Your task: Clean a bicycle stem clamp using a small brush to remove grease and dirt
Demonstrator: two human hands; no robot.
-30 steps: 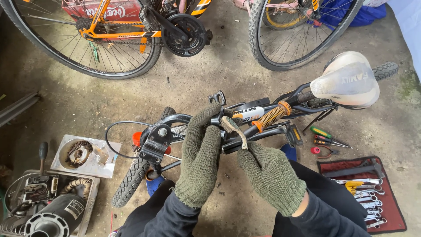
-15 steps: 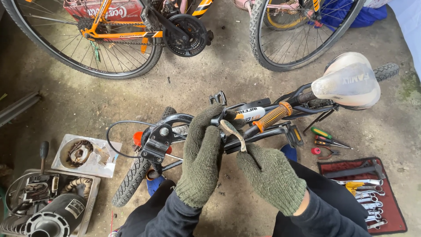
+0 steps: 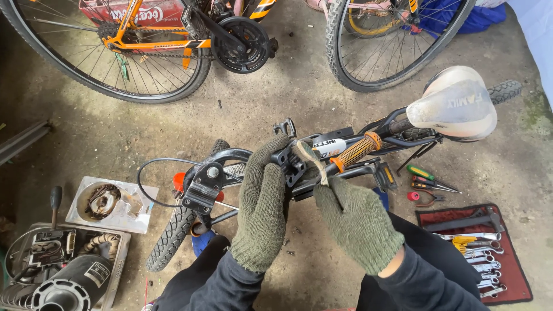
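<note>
At the far left, on the stained concrete floor (image 3: pixel 299 98), a grey metal tray (image 3: pixel 118 245) holds a black cylindrical motor part (image 3: pixel 69 282) and loose fittings, and just beyond it a square pale tray (image 3: pixel 141 198) carries a round rusty brake piece (image 3: pixel 103 200). Behind these, the spoked rear wheel of an orange bicycle (image 3: pixel 115 57) stands upright with its black chainring (image 3: pixel 241 43) beside it. Nearer the middle, a small knobbly black front tyre (image 3: pixel 173 236) of a child's bicycle lies low, with a thin black cable (image 3: pixel 151 173) looping off its fork. The left hand (image 3: pixel 262 213), in an olive knitted glove, is clenched round the black handlebar stem (image 3: pixel 291 164) of that small bicycle. Just beside it the right hand (image 3: pixel 357 222), gloved the same, pinches a frayed beige cord (image 3: pixel 311 158) that runs up to the stem, its fingers closed on the strand. The bar carries an orange ribbed rubber grip (image 3: pixel 354 151) pointing right, and past it a worn white padded saddle (image 3: pixel 455 106). Behind the saddle stands a second spoked wheel with a black tyre (image 3: pixel 391 46). Right of the hands lie a green-handled screwdriver (image 3: pixel 420 172) and red-handled pliers (image 3: pixel 429 187), then a dark red cloth tool roll (image 3: pixel 512 276) set with shiny steel spanners (image 3: pixel 484 259)
</note>
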